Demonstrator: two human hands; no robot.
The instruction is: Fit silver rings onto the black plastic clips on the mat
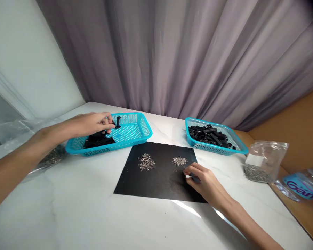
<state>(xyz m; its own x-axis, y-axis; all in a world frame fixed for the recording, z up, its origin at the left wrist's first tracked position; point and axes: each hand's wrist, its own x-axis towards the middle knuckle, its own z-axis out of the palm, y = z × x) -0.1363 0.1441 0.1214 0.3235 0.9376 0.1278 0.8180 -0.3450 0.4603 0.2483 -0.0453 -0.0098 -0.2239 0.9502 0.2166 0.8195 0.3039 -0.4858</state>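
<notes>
My left hand (100, 124) is over the left blue basket (131, 130), its fingers pinched around a small black part (118, 122). Under that hand lie more black parts (99, 140) in the basket. My right hand (198, 177) is closed near the right side of the black mat (156, 180), with a small white-tipped tool (189, 176) between its fingers. On the mat are two piles of small metal pieces, a larger left pile (146, 162) and a smaller right pile (179, 161) just beyond my right hand.
A second blue basket (240, 146) at the back right holds many black parts (210, 134). Beside it stands a clear bag (261, 166) of metal pieces, with a plastic bottle (302, 184) at the right edge. Another bag (50, 158) lies beneath my left forearm.
</notes>
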